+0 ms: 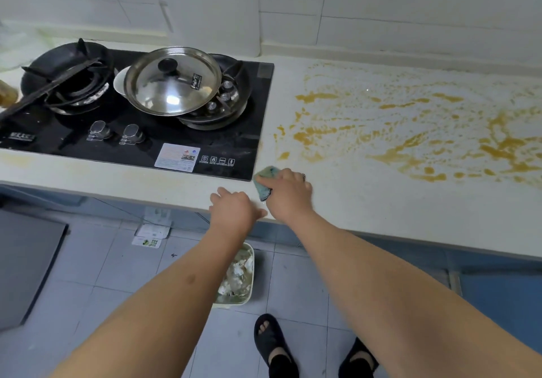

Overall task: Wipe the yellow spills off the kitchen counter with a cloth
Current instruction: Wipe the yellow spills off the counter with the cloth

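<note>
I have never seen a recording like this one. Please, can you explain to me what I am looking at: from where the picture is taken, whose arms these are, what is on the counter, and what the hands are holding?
There is one picture, taken by a wide-angle camera worn on a person's head, looking forward and down. So the two bare arms are the person's own; no robot is here.

The right hand grips a blue-green cloth and holds it on the pale kitchen counter, near the corner of the black gas stove. The left hand holds nothing; it rests at the counter's front edge.

Yellow spills cover the counter further right, not yet wiped. On the stove stands a pot with a steel lid.

Below, on the tiled floor, you see a bin with rubbish and the person's feet in black sandals.
</note>
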The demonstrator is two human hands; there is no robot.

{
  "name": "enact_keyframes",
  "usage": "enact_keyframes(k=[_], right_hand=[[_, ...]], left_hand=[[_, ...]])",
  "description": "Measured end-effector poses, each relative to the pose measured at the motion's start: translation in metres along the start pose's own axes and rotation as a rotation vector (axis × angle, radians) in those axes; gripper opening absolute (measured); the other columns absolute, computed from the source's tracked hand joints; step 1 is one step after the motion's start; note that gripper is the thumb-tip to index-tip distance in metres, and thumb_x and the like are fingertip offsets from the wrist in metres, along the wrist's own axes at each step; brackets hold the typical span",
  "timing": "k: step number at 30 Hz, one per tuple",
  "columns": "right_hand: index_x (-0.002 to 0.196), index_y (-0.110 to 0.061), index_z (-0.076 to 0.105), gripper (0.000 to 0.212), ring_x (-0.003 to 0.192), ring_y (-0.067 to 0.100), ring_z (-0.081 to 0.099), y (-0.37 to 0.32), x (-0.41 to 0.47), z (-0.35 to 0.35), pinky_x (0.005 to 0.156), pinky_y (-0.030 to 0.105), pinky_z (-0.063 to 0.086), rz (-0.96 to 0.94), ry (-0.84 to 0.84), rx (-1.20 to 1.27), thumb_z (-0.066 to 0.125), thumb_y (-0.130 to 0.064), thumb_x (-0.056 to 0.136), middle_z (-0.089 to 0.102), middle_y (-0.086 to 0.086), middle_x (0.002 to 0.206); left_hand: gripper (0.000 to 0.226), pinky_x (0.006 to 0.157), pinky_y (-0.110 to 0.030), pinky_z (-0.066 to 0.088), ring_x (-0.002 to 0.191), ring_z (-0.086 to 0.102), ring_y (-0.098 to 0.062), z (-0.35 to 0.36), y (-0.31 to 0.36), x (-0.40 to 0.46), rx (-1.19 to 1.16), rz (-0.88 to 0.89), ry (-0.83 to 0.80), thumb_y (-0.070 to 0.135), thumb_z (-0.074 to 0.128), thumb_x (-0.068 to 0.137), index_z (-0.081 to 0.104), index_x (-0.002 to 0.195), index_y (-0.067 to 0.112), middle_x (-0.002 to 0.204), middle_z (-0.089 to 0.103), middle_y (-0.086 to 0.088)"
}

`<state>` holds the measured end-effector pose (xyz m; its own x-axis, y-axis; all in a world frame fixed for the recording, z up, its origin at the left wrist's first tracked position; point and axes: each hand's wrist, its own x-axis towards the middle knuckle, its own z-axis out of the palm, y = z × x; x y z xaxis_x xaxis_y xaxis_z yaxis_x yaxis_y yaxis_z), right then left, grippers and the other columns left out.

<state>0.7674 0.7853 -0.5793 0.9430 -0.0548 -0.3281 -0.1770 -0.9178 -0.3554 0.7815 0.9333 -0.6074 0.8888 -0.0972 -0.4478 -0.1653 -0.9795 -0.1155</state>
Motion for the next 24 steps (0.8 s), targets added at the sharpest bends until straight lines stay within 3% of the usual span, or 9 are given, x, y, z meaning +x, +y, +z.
enact_keyframes(k=[2,4,6,8,10,11,14,18,24], right_hand=[[0.140,-0.062,0.047,0.061,0.125,0.026,0.037,0.017,-0.017,0.000,0.105,0.043,0.032,-0.053,-0.004,0.006,0.053,-0.025,0.092,0.046,-0.004,0.133],[0.138,-0.063,0.049,0.061,0.123,0.024,0.038,0.045,-0.036,-0.003,0.103,0.040,0.031,-0.058,0.006,0.016,0.053,-0.022,0.093,0.046,-0.006,0.130],[0.136,-0.063,0.052,0.058,0.123,0.022,0.038,0.081,-0.055,-0.006,0.101,0.038,0.031,-0.009,0.042,0.051,0.054,-0.021,0.095,0.047,-0.009,0.126],[0.132,-0.062,0.056,0.057,0.122,0.021,0.040,0.121,-0.073,-0.013,0.100,0.036,0.031,0.084,0.103,0.107,0.056,-0.019,0.095,0.045,-0.012,0.118],[0.131,-0.061,0.057,0.059,0.120,0.023,0.043,0.163,-0.088,-0.027,0.101,0.037,0.034,0.205,0.160,0.124,0.055,-0.014,0.094,0.045,-0.011,0.116],[0.132,-0.061,0.056,0.061,0.120,0.025,0.044,0.184,-0.096,-0.034,0.101,0.038,0.035,0.277,0.180,0.119,0.053,-0.013,0.094,0.047,-0.007,0.119],[0.135,-0.058,0.056,0.059,0.119,0.032,0.047,0.231,-0.108,-0.054,0.104,0.042,0.039,0.534,0.257,0.144,0.050,-0.016,0.094,0.050,0.004,0.131],[0.137,-0.052,0.058,0.044,0.121,0.041,0.048,0.204,-0.086,-0.055,0.106,0.052,0.042,0.727,0.307,0.209,0.051,-0.034,0.098,0.050,0.013,0.136],[0.155,-0.046,0.031,0.070,0.128,0.036,0.035,0.090,-0.038,-0.024,0.106,0.047,0.034,0.431,0.158,0.125,0.049,-0.025,0.092,0.039,0.008,0.146]], left_hand=[[0.063,0.077,-0.038,0.033,0.095,0.042,-0.030,-0.014,0.004,-0.005,-0.012,0.018,-0.032,0.077,0.045,0.091,0.071,0.106,0.021,0.093,0.057,-0.006],[0.056,0.094,-0.044,0.043,0.111,0.050,-0.036,-0.031,0.012,-0.009,-0.081,-0.050,-0.088,0.064,0.056,0.092,0.066,0.122,0.018,0.118,0.059,-0.016],[0.047,0.106,-0.050,0.041,0.122,0.051,-0.039,-0.045,0.020,-0.012,-0.109,-0.143,-0.122,0.045,0.060,0.089,0.063,0.124,0.015,0.131,0.058,-0.019],[0.036,0.109,-0.053,0.038,0.125,0.052,-0.040,-0.056,0.030,-0.014,-0.052,-0.150,-0.143,0.031,0.058,0.088,0.064,0.121,0.016,0.133,0.060,-0.016],[0.019,0.099,-0.048,0.046,0.115,0.060,-0.038,-0.062,0.036,-0.018,-0.030,-0.078,-0.096,0.025,0.064,0.089,0.065,0.104,0.014,0.124,0.066,-0.015],[0.011,0.087,-0.041,0.050,0.102,0.064,-0.034,-0.064,0.038,-0.021,-0.060,-0.030,-0.072,0.023,0.066,0.088,0.061,0.090,0.013,0.111,0.069,-0.012],[0.026,0.062,-0.029,0.042,0.072,0.056,-0.026,-0.062,0.039,-0.031,-0.171,0.025,-0.040,0.025,0.064,0.087,0.047,0.070,0.014,0.075,0.056,-0.005],[0.023,0.068,-0.030,0.052,0.076,0.063,-0.027,-0.055,0.034,-0.036,-0.183,0.001,-0.036,0.033,0.061,0.082,0.060,0.075,0.011,0.074,0.062,-0.006],[0.035,0.078,-0.033,0.057,0.083,0.067,-0.028,-0.048,0.030,-0.032,-0.152,0.013,-0.012,0.045,0.063,0.082,0.068,0.086,0.011,0.089,0.067,-0.007]])
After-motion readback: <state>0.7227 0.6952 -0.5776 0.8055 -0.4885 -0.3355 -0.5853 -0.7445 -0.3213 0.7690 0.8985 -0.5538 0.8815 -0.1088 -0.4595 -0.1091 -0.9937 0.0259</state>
